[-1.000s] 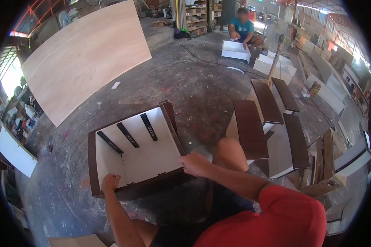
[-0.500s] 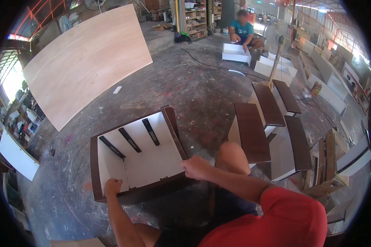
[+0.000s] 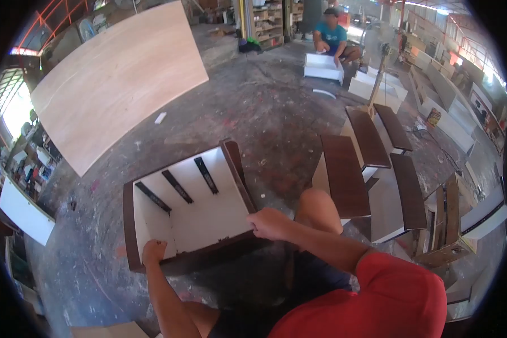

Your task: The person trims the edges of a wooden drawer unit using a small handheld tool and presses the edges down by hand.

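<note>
A dark brown cabinet (image 3: 130, 225) with a white inside lies on the floor before me, its open face toward me. Black drawer slides (image 3: 177, 186) run along one inner wall. My left hand (image 3: 154, 252) is closed over the near edge at the cabinet's left corner. At the near right corner, my right hand (image 3: 267, 223) has its fingers curled round the brown edge. Both hands touch the cabinet; parts of the fingers are hidden behind its edge.
Several drawers with brown fronts (image 3: 345, 176) stand on my right. A large plywood sheet (image 3: 121, 84) is at the back left. Farther off, a person (image 3: 331, 38) in a teal shirt sits by a white drawer (image 3: 323, 73). A fan (image 3: 373, 46) stands nearby.
The whole view has shifted slightly, so most things appear a little higher. My hands keep the same hold on the cabinet edges.
</note>
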Motion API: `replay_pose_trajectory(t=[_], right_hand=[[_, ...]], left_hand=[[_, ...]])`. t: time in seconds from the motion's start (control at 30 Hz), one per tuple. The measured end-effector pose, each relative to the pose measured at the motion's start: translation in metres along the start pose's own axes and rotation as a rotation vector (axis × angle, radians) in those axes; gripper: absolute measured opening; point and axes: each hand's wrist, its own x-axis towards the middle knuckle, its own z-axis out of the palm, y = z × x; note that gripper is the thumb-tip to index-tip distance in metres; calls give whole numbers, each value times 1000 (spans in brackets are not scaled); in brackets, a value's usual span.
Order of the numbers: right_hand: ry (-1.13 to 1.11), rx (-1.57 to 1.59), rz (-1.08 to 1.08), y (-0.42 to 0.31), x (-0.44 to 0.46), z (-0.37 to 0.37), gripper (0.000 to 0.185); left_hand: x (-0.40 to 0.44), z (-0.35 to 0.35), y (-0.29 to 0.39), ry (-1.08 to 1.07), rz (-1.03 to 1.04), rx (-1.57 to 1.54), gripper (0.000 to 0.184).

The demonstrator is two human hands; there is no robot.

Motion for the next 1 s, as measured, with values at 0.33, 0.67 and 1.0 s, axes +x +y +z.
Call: replay_pose_trajectory(t=[0.33,0.67,1.0], right_hand=[[65,242,166,-3,11,-67,22],[474,865,252,35,97,-120,27],[330,261,251,86,141,-61,44]], left_hand=[[-4,-3,0,90,1,-133,49],[-48,-23,36,489,55,-252,37],[-198,44,267,232,621,-426,55]])
